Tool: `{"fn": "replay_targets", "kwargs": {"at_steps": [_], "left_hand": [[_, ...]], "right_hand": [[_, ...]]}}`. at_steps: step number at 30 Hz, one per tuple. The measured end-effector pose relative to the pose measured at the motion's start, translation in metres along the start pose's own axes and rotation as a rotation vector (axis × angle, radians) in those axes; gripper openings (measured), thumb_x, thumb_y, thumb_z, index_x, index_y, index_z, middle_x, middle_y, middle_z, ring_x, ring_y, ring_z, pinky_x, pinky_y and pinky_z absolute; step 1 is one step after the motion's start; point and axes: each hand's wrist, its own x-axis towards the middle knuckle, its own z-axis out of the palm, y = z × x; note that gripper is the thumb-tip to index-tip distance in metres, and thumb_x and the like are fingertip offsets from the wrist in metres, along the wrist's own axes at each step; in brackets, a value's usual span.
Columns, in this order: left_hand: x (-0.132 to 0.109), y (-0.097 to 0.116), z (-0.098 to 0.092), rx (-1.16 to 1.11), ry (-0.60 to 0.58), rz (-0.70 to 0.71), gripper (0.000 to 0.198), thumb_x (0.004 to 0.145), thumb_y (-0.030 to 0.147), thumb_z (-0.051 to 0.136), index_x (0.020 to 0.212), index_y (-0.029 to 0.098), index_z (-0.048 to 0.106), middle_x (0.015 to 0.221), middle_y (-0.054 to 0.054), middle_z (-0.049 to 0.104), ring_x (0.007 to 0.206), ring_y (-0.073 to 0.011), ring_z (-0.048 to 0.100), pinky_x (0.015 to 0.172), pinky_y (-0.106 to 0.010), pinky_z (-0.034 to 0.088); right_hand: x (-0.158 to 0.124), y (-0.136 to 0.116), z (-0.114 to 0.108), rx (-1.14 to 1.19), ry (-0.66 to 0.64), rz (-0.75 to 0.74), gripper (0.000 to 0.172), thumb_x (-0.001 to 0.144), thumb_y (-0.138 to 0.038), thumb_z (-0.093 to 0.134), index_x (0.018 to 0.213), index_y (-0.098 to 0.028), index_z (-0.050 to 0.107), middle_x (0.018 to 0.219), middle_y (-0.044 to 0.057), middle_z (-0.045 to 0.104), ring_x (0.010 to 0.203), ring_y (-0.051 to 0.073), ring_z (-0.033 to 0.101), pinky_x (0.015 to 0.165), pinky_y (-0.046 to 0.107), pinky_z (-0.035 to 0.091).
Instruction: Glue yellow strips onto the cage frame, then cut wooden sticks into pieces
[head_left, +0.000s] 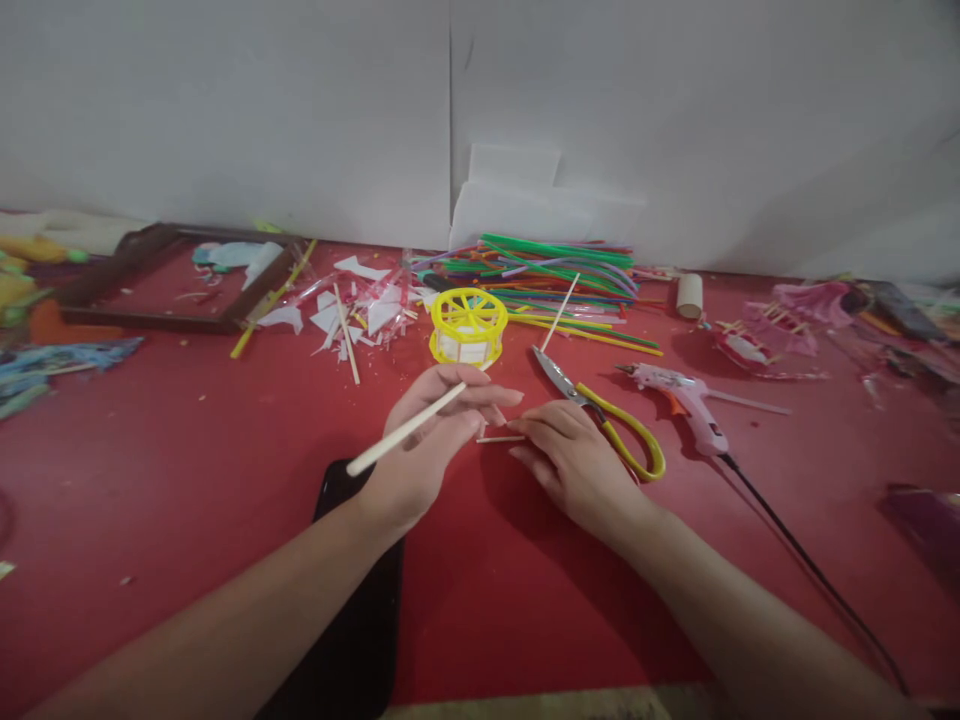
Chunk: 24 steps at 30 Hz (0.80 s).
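Red tabletop (pixel 187 460) strewn with craft scraps: a person's left hand (pixel 427 440) pinches a long pale wooden stick (pixel 405 430) between thumb and fingertips, the stick angled up toward a yellow wheel-shaped model (pixel 468 326) just behind the hand. The right hand (pixel 574 455) rests on the table, fingers pressed together on a short stick piece (pixel 499 439) lying flat between the two hands. Yellow-handled scissors (pixel 600 410) lie touching the right hand's far side — a pink glue gun (pixel 686 400) sits near them. Coloured straws (pixel 559 275) are heaped by the white wall, and a black phone (pixel 352 620) lies under the left forearm.
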Motion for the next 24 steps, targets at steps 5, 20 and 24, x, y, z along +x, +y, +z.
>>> {"fn": "replay_targets", "kwargs": {"at_steps": [5,20,24], "left_hand": [[0.0,-0.007,-0.004,0.176,0.116,0.132,0.024,0.091,0.041,0.057,0.083,0.02,0.065,0.057,0.003,0.055,0.052,-0.0094,0.048,0.054,-0.023,0.043],[0.002,-0.009,-0.004,0.341,0.075,0.022,0.03,0.094,0.044,0.049,0.092,0.019,0.065,0.083,-0.003,0.067,0.074,-0.0144,0.066,0.066,-0.024,0.056],[0.001,-0.01,-0.005,0.559,-0.021,0.026,0.032,0.095,0.043,0.046,0.099,0.018,0.067,0.096,-0.005,0.069,0.08,-0.0147,0.066,0.072,-0.025,0.055]], "right_hand": [[0.002,0.001,0.001,0.01,-0.052,0.031,0.01,0.09,-0.02,0.055,0.085,-0.02,0.064,0.088,0.007,0.065,0.088,0.022,0.056,0.082,0.038,0.049],[-0.001,-0.009,-0.015,0.757,0.183,0.469,0.017,0.085,-0.028,0.061,0.099,-0.021,0.068,0.087,0.003,0.064,0.072,0.012,0.062,0.069,0.027,0.053],[-0.001,-0.008,-0.017,0.761,0.114,0.432,0.016,0.085,-0.033,0.062,0.091,-0.021,0.071,0.074,0.0,0.061,0.058,0.01,0.059,0.058,0.026,0.05]]}}
